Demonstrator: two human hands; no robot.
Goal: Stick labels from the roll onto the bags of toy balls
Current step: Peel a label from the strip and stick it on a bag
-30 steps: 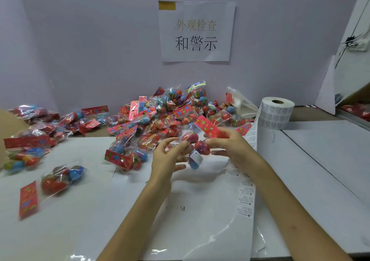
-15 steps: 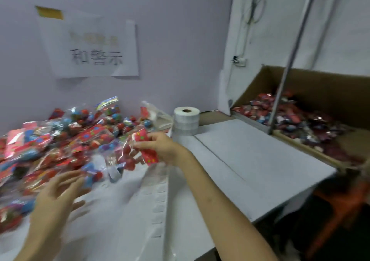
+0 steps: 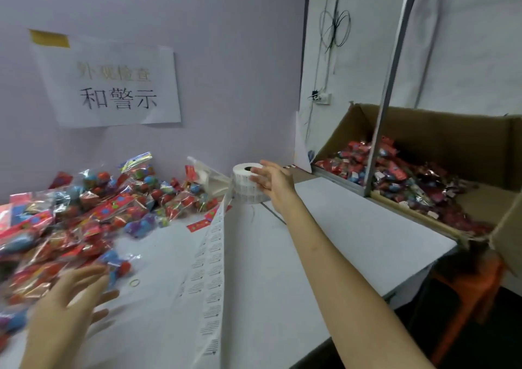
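Note:
A heap of clear bags of toy balls (image 3: 93, 207) with red header cards covers the left of the white table (image 3: 353, 233). The white label roll (image 3: 245, 182) stands at the back, and its strip of labels (image 3: 210, 281) trails toward me. My right hand (image 3: 271, 180) is stretched out, fingers spread and empty, in front of the roll's right side. My left hand (image 3: 70, 295) hovers open and blurred at the lower left, beside the bags, holding nothing.
An open cardboard box (image 3: 423, 131) full of bagged balls stands to the right of the table, crossed by a metal pole (image 3: 384, 108). A paper sign (image 3: 113, 86) hangs on the wall. An orange stool (image 3: 466, 298) is under the box. A rubber band (image 3: 134, 283) lies near my left hand.
My view has swung right. My right hand held a bag by its red card half a second ago; now it is empty and reaches further out. My left hand let go earlier.

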